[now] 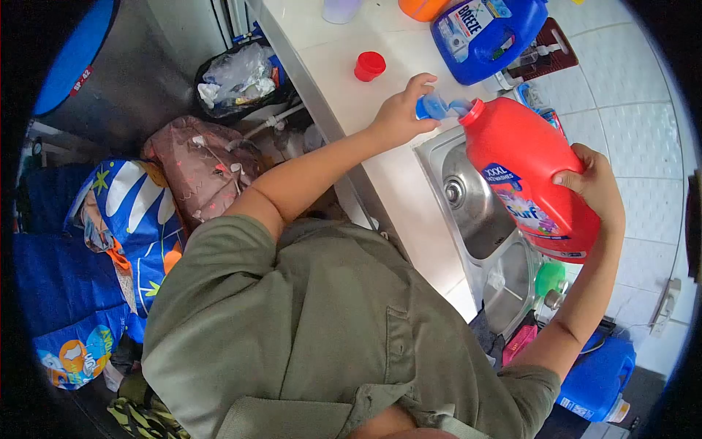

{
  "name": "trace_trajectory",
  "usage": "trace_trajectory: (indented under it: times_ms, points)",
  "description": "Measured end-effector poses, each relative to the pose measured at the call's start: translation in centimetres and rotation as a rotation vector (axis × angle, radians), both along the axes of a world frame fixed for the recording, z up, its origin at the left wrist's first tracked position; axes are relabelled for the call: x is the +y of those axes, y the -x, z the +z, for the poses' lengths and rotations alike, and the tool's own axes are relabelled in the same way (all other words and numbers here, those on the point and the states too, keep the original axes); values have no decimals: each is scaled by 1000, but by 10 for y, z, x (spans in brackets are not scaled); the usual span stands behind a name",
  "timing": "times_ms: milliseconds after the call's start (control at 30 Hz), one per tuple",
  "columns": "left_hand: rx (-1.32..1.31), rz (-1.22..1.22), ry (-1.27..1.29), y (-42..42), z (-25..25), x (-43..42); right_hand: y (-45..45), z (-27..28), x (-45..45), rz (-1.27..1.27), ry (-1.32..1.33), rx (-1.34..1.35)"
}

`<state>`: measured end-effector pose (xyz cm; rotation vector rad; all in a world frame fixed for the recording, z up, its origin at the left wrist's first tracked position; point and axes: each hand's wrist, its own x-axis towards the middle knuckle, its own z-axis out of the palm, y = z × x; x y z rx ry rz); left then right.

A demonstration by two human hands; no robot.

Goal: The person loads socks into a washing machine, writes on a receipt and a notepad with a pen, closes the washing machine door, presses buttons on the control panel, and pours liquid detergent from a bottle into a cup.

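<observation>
My left hand [402, 113] holds a small blue cap [431, 107] sideways between thumb and fingers, above the counter's edge by the sink. My right hand [596, 183] is wrapped round the handle of a large red Surf jug [523, 172], tilted over the sink [475, 190]. The jug's open mouth is close to the cap, and bluish liquid [459, 107] shows between the two. On the counter, a red cap [369, 66] stands near my left hand.
A blue Breeze jug [486, 36], an orange container [423, 7] and a pale purple cup [341, 9] stand on the far counter [322, 62]. Bags [135, 212] and a lined bin [238, 80] are at the left. Another blue jug [599, 377] is lower right.
</observation>
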<state>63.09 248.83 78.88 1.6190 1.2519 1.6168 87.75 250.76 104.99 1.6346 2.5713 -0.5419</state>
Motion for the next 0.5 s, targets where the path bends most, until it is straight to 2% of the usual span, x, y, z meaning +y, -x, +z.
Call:
trace_trajectory:
  times_ms: [100, 167, 433, 500]
  points:
    - [-63, -60, 16, 5, 10, 8, -21, -8, 3, 15, 27, 137]
    - [-94, -75, -71, 10, 20, 16, -34, -16, 4, -10, 98, 357]
    - [20, -53, -186, 26, 79, 39, -69, -49, -5, -138, 64, 592]
    - [-168, -167, -219, 25, 89, 43, -75, -60, -8, -131, 33, 667]
